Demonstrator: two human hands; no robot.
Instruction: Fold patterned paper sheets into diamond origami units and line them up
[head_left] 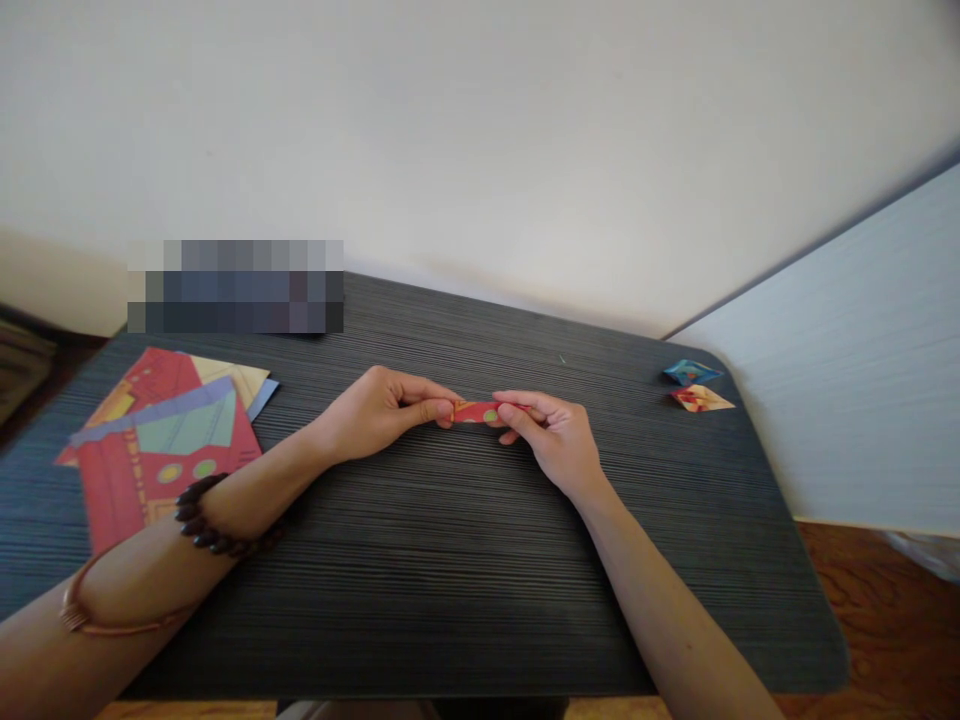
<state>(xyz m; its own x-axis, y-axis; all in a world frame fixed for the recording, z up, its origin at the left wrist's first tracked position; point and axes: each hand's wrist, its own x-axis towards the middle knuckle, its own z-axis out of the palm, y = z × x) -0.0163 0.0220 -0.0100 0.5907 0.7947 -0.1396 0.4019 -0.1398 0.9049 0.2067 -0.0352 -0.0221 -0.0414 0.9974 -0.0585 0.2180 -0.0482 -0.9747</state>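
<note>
A narrow folded strip of red patterned paper [474,412] is held level above the middle of the dark table. My left hand [390,412] pinches its left end between thumb and fingers. At the other end, my right hand [551,435] grips the strip with the thumb in front and the fingers behind. Part of the paper's right end is hidden by that thumb. Dark beads and a thin copper-coloured band circle my left wrist and forearm.
Loose colourful paper sheets [169,440] overlap on the table's left side. Two small folded paper pieces, one blue [691,373] and one red-and-cream [703,398], lie near the right edge. A blurred-out object [240,290] stands at the back left. A wall [480,150] rises behind the dark table [450,600].
</note>
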